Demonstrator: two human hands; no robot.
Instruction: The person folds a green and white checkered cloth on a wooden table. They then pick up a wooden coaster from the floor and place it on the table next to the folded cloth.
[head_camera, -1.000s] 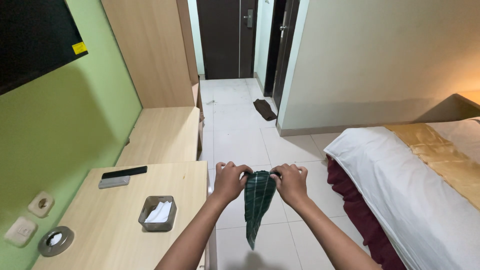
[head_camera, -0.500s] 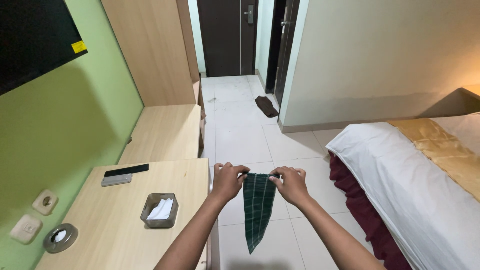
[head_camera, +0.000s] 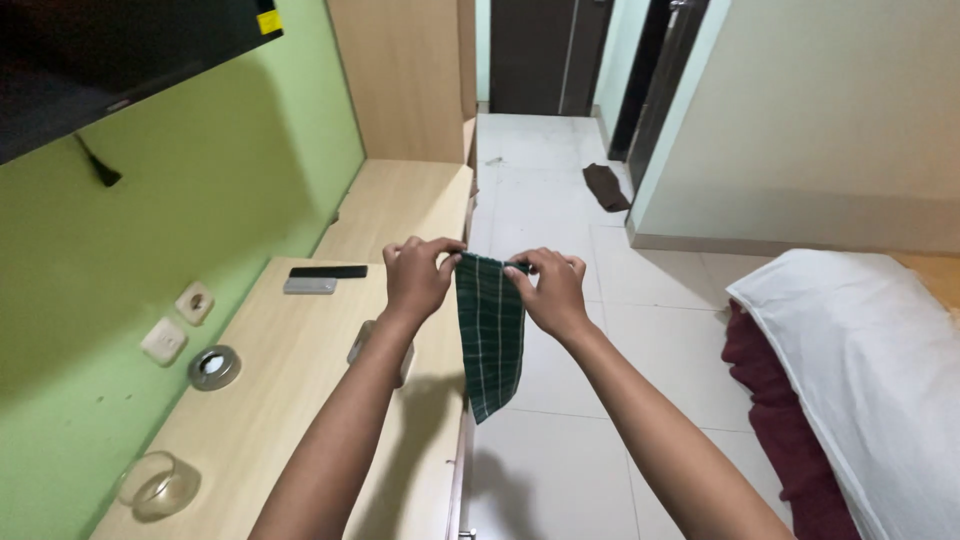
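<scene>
Both hands, the left hand (head_camera: 418, 278) and right hand (head_camera: 550, 290), pinch the top corners of a green checked cloth (head_camera: 490, 335) hanging over the desk (head_camera: 290, 370) edge; loosening either pinch could drop it to the floor (head_camera: 560, 200).

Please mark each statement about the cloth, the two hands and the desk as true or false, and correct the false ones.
1. Both hands hold the green checked cloth by its top edge. True.
2. The cloth lies flat on the bed. False: it hangs in the air between the left hand and the right hand.
3. A dark remote control lies on the wooden desk. True.
4. The glass ashtray stands on the floor. False: it stands on the desk.
5. The bed has a white cover. True.
</scene>
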